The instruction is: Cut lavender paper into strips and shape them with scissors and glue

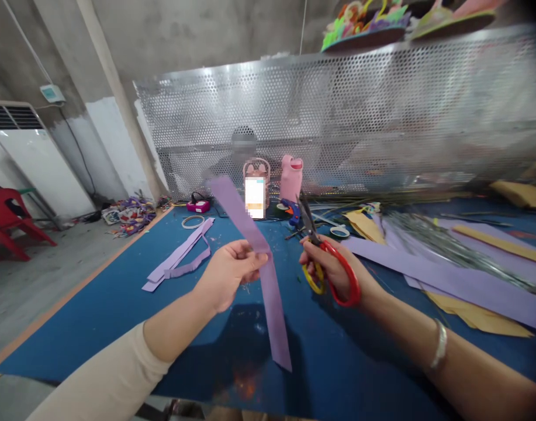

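Over the middle of the blue table, my left hand (232, 272) pinches a long lilac paper strip (275, 313) near its midpoint. One end of the strip slants up and away, while the other hangs down towards me. My right hand (331, 269) grips a pair of scissors (346, 280) with red and yellow handles. Their dark blades point up and forward, apart from the strip. Left of my left hand lie several cut lilac strips (180, 254), one of them crinkled. Beyond my right hand rests a blue and orange glue gun (293, 213).
Long lilac sheets (399, 266), brown paper (473, 313) and wrapped green stems (460, 242) cover the table's right side. At the back stand a lit phone (255, 197) and a pink bottle (291, 178). A tape roll (193, 222) lies back left. Perforated metal panel (338, 117) borders the far edge.
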`<state>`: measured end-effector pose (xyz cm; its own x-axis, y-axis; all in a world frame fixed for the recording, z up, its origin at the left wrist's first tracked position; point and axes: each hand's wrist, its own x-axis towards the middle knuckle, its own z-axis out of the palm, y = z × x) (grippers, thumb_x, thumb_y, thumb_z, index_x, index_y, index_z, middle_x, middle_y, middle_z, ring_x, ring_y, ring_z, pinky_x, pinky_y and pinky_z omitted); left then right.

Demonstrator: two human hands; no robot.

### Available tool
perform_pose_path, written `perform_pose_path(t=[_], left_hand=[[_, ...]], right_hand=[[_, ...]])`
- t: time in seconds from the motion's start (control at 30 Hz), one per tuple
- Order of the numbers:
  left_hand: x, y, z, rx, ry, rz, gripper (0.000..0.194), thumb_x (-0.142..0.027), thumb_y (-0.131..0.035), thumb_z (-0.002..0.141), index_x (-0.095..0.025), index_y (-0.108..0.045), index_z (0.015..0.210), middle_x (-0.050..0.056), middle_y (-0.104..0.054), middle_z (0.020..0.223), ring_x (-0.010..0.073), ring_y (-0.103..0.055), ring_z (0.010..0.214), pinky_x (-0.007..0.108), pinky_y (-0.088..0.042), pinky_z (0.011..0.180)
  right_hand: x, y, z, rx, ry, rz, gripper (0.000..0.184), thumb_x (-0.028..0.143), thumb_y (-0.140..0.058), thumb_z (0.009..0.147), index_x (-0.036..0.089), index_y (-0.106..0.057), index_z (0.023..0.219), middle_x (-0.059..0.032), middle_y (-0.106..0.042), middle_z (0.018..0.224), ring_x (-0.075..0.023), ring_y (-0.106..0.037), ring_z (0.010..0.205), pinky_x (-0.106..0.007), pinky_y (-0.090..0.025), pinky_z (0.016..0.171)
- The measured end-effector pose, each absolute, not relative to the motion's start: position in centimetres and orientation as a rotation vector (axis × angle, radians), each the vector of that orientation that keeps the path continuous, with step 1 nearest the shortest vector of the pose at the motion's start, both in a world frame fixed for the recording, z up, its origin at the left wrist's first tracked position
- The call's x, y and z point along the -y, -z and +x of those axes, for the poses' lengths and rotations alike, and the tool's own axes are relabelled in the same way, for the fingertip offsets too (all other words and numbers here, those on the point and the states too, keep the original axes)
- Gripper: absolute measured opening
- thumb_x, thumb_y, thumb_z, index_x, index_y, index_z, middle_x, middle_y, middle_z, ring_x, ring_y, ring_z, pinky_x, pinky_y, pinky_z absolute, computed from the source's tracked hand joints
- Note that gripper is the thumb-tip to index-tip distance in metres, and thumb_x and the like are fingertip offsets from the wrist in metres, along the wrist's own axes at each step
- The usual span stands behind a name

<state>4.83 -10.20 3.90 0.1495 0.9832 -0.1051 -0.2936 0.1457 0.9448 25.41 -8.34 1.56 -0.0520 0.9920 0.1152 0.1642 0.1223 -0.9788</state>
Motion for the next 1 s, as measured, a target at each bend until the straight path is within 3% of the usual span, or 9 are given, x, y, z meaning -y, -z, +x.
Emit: perform_pose_path(t=[0.1,0.2,0.3,0.43,0.7,0.9,1.0], left_hand=[[10.5,-3.6,5.2,-0.928,-1.156,0.912,0.032,-0.029,-0.086,0.056,-0.014,-0.062,0.071,-0.003,-0.065,0.068,0.0062,-0.058,0.057,0.017,-0.047,0.053],[10.6,-3.1,5.6,-0.862,-1.216,0.9,0.035,-0.034,-0.085,0.057,-0.015,-0.057,0.067,-0.003,-0.064,0.065,0.0089,-0.061,0.061,0.02,-0.05,0.057],[10.7,-2.7,5.8,-0.749,-1.243,0.863,0.034,-0.034,-0.085,0.057,-0.014,-0.06,0.07,-0.002,-0.064,0.067,0.0102,-0.063,0.065,0.023,-0.053,0.063],[10.8,-2.6,5.8,-0.65,-1.237,0.853,0.03,-0.031,-0.087,0.056,-0.014,-0.065,0.069,-0.001,-0.067,0.071,0.0108,-0.063,0.069,0.025,-0.053,0.069],[11.0,-2.8,5.4,-0.523,-1.167,0.899,0.025,-0.029,-0.083,0.064,-0.017,-0.064,0.075,0.0,-0.07,0.08,0.0122,-0.065,0.081,0.027,-0.052,0.08],[9.7,-3.7,4.3,-0.672,-1.457,0.767,0.025,-0.027,-0.079,0.068,-0.019,-0.057,0.076,-0.006,-0.063,0.07,0.0068,-0.06,0.062,0.019,-0.053,0.063],[9.7,-3.2,4.0,-0.726,-1.45,0.947,0.028,-0.039,-0.076,0.069,-0.02,-0.058,0.08,-0.004,-0.061,0.071,0.0085,-0.058,0.062,0.018,-0.049,0.054]], right_hand=[[10.8,-2.3,23.4,1.412,-1.35,-1.061,0.043,0.058,-0.062,0.074,0.021,-0.051,0.092,0.0003,-0.06,0.069,-0.0127,-0.054,0.052,-0.025,-0.044,0.047],[12.5,-2.6,22.1,1.448,-1.485,-0.93,0.039,0.043,-0.073,0.067,0.02,-0.054,0.092,0.0058,-0.051,0.063,-0.0096,-0.046,0.051,-0.022,-0.038,0.047],[12.9,-2.5,22.0,1.511,-1.385,-0.948,0.032,0.026,-0.074,0.065,0.02,-0.055,0.089,0.0051,-0.052,0.069,-0.01,-0.047,0.057,-0.022,-0.04,0.052],[12.0,-1.8,22.8,1.593,-1.136,-0.983,0.03,0.017,-0.068,0.066,0.022,-0.056,0.093,0.0036,-0.057,0.073,-0.0113,-0.051,0.06,-0.023,-0.042,0.055],[11.4,-1.5,23.7,1.628,-0.84,-1.016,0.03,0.016,-0.065,0.068,0.023,-0.058,0.096,0.0005,-0.062,0.073,-0.0158,-0.06,0.063,-0.028,-0.049,0.06],[11.1,-2.2,24.3,1.594,-0.931,-0.988,0.029,0.02,-0.07,0.066,0.024,-0.059,0.093,-0.0006,-0.062,0.077,-0.0167,-0.061,0.067,-0.028,-0.05,0.058],[11.2,-2.6,24.6,1.53,-1.187,-0.964,0.032,0.024,-0.072,0.068,0.023,-0.056,0.095,0.0023,-0.057,0.071,-0.0131,-0.056,0.056,-0.025,-0.045,0.049]])
